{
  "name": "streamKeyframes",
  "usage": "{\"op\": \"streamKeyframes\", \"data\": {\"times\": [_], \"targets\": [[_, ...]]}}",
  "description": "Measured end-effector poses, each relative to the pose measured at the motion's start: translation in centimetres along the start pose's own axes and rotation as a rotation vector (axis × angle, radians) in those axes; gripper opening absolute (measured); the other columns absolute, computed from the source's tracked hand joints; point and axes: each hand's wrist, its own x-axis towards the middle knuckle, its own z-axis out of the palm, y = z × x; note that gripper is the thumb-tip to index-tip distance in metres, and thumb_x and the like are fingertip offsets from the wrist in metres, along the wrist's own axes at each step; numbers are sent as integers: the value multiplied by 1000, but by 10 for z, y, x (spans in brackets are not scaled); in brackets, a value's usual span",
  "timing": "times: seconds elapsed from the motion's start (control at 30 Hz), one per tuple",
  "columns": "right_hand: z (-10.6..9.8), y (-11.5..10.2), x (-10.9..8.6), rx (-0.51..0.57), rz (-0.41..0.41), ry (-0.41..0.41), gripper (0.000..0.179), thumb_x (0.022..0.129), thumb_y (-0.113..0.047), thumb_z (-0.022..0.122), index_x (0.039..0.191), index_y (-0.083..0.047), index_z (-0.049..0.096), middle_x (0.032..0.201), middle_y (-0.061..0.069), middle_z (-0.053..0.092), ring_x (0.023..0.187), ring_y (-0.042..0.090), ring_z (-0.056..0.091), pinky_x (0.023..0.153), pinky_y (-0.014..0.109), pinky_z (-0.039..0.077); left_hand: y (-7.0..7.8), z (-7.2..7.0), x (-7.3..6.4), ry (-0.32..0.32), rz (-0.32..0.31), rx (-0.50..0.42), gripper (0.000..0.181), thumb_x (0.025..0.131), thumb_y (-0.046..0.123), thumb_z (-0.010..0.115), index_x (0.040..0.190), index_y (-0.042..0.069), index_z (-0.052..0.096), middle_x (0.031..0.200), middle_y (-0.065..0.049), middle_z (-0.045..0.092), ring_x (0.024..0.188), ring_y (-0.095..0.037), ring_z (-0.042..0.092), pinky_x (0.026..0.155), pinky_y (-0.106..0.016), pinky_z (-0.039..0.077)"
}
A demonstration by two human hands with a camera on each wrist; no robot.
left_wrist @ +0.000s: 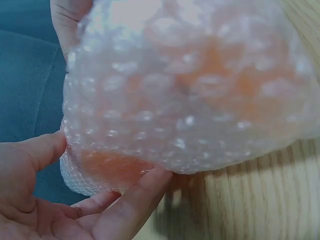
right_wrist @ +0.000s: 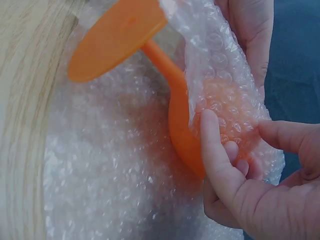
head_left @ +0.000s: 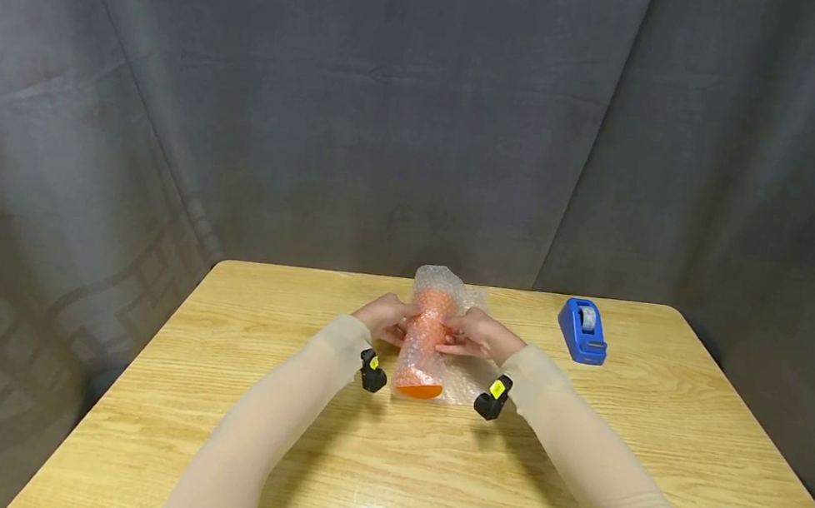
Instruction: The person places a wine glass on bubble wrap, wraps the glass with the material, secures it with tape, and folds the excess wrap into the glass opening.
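Observation:
An orange goblet (right_wrist: 175,95) with a round foot and a stem lies on its side, partly rolled in clear bubble wrap (head_left: 442,279). Its foot shows at the near end of the roll. My left hand (head_left: 387,317) grips the wrapped roll from the left, thumb and fingers around the bubble wrap (left_wrist: 125,125). From the right, my right hand (head_left: 480,333) pinches the wrap over the goblet's bowl, with its fingers at the loose edge. In the right wrist view the stem and part of the bowl are uncovered; the left wrist view shows only orange through the bubbles.
A flat part of the bubble wrap spreads on the wooden table (head_left: 323,462) to the right of the roll. A blue tape dispenser (head_left: 583,331) stands at the back right. Grey curtains (head_left: 408,120) hang behind the table and at both sides.

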Motion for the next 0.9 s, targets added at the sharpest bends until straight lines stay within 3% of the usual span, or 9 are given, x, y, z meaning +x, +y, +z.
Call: {"op": "streamKeyframes", "data": {"times": [0.1, 0.23, 0.4, 0.6, 0.9], "targets": [[-1, 3, 1, 39, 0, -20, 8, 99, -4, 47, 100, 1, 41, 81, 11, 44, 64, 13, 54, 77, 32, 58, 1, 1, -3, 10, 43, 44, 42, 98, 27, 55, 121, -7, 53, 91, -14, 62, 76, -23, 62, 79, -40, 58], [-4, 6, 4, 104, 20, -37, 6, 100, -3, 46, 99, 1, 43, 81, 12, 45, 66, 14, 55, 80, 33, 58, 4, 4, -8, 42, 116, 94, 37, 97, 24, 56, 112, -10, 57, 83, -10, 58, 66, -21, 61, 73, -41, 59], [-10, 9, 8, 203, 55, -61, 6, 100, -2, 46, 94, 1, 45, 84, 13, 47, 71, 16, 55, 79, 35, 58, 11, 11, -10, 130, 185, 293, 34, 96, 27, 58, 100, -7, 61, 77, -8, 55, 59, -19, 57, 63, -38, 58], [-15, 11, 9, 273, 76, -102, 6, 100, 0, 42, 95, -1, 41, 90, 15, 43, 75, 18, 53, 80, 35, 58, 19, 18, -5, 188, 164, 547, 34, 96, 33, 58, 85, 1, 63, 67, -5, 53, 56, -22, 61, 56, -33, 57], [-16, 12, 7, 233, 65, -113, 7, 100, -7, 41, 105, -3, 40, 94, 14, 42, 79, 18, 54, 85, 34, 56, 21, 20, -1, 204, 138, 620, 37, 96, 37, 58, 79, 4, 61, 66, -6, 55, 54, -20, 63, 45, -25, 50]]}}
